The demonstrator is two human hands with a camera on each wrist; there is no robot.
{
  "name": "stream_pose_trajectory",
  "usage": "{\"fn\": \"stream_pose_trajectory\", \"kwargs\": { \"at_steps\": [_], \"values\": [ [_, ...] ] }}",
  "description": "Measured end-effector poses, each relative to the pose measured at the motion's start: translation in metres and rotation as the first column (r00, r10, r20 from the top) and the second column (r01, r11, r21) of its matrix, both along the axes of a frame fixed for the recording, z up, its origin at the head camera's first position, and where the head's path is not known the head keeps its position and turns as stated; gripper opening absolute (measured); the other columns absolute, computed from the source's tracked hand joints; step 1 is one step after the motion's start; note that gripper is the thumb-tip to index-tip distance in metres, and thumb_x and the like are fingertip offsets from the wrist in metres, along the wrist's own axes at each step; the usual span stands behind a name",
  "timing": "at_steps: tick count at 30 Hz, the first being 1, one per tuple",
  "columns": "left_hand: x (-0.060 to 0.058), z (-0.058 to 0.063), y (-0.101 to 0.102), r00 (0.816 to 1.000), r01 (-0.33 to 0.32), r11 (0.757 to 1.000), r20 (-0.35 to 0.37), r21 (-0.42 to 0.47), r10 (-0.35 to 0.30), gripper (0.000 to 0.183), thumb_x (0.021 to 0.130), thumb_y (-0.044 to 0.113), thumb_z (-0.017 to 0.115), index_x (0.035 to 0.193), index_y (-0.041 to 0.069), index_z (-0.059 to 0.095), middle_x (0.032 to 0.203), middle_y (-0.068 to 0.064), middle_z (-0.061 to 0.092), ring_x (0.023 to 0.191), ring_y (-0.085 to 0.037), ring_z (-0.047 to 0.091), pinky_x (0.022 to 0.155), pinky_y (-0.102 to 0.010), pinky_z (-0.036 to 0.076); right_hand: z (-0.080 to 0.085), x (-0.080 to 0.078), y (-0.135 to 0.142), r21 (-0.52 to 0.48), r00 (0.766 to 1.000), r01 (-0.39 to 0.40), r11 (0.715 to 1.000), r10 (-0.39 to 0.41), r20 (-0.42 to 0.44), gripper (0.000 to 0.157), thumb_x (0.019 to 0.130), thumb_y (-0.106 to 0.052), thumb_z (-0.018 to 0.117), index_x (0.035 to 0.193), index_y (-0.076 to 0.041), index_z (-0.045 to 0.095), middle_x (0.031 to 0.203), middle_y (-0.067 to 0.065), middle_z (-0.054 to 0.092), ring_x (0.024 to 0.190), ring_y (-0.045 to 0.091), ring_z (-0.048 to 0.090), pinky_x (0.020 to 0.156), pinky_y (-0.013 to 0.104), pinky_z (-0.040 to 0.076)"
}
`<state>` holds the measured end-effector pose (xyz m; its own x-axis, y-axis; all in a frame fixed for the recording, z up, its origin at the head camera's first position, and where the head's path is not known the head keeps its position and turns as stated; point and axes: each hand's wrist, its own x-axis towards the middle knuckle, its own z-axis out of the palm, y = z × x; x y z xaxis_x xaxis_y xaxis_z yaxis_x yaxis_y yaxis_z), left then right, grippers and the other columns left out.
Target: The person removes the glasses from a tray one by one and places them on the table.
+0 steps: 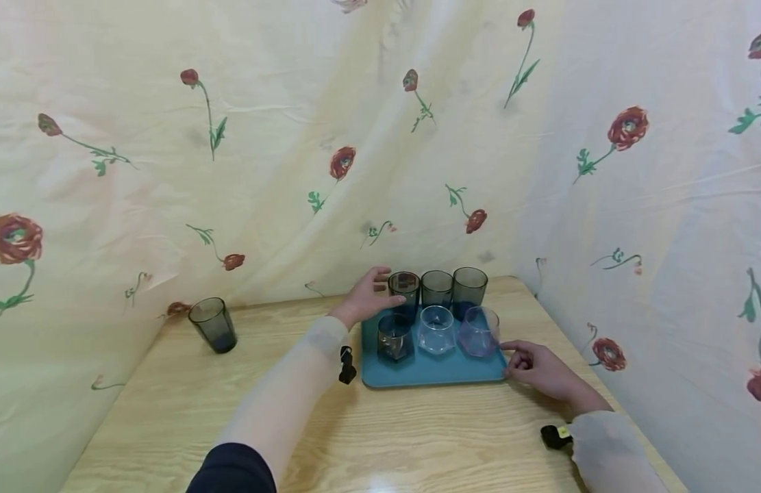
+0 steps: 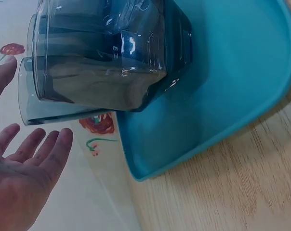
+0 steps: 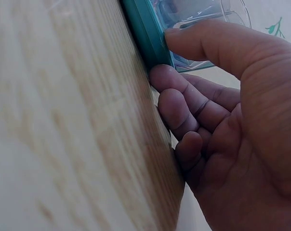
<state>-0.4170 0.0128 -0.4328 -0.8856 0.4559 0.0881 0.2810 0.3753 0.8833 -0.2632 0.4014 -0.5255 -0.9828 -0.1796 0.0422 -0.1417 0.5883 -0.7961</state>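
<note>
A blue rectangular tray (image 1: pixel 438 374) bears two rows of glasses. Three tall smoky tumblers stand at the back: left (image 1: pixel 405 284), middle (image 1: pixel 437 284) and right (image 1: pixel 470 284). In front are a dark faceted glass (image 1: pixel 395 339) and two clear faceted glasses, one central (image 1: pixel 437 335) and one at right (image 1: pixel 479 335). My left hand (image 1: pixel 364 299) is spread beside the back left tumbler; in the left wrist view its fingers (image 2: pixel 63 139) stand apart from the glass. At the tray's right edge, my right hand (image 1: pixel 543 370) pinches the rim between thumb and curled fingers (image 3: pixel 172 108).
A smoky tumbler (image 1: pixel 214 325) stands alone at the left of the wooden table (image 1: pixel 281 404), near its back edge. Flowered cloth (image 1: pixel 263 137) hangs behind the table and along its right side. Dark wrist devices show at the left wrist (image 1: pixel 347 366) and right wrist (image 1: pixel 554 437).
</note>
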Motion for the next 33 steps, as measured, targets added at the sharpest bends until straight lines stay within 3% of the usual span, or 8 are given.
{"fn": "stream_pose_trajectory", "kwargs": {
  "at_steps": [12,21,33],
  "values": [
    [-0.003,-0.002,0.007,0.999,-0.027,0.998,0.02,-0.05,0.028,0.087,0.093,0.032,0.083,0.163,0.015,0.033,0.161,-0.014,0.042,0.142,-0.034,0.047,0.11,-0.05,0.047,0.005,0.002,-0.006,-0.031,1.0,-0.011,0.999,0.012,0.011,0.058,0.096,-0.005,0.074,0.146,0.01,0.05,0.089,0.008,0.066,0.076,0.017,0.059,0.068,0.025,0.05],
    [-0.003,-0.002,0.011,0.999,-0.032,0.993,-0.037,-0.117,0.028,0.083,0.095,0.033,0.081,0.161,0.007,0.038,0.151,-0.016,0.051,0.135,-0.032,0.052,0.107,-0.048,0.049,0.001,0.0,-0.007,0.006,1.0,0.007,1.0,-0.007,0.014,0.057,0.096,0.002,0.071,0.145,0.015,0.047,0.089,0.011,0.065,0.074,0.019,0.057,0.066,0.025,0.048],
    [-0.005,-0.003,0.02,0.998,-0.032,0.98,-0.055,-0.197,0.021,0.087,0.095,0.038,0.081,0.163,0.012,0.035,0.165,-0.01,0.039,0.145,-0.034,0.045,0.115,-0.049,0.043,0.002,0.001,-0.002,-0.011,1.0,0.003,1.0,-0.002,0.019,0.057,0.096,-0.005,0.074,0.146,0.008,0.051,0.088,0.007,0.066,0.076,0.018,0.061,0.071,0.026,0.051]
  ]
}}
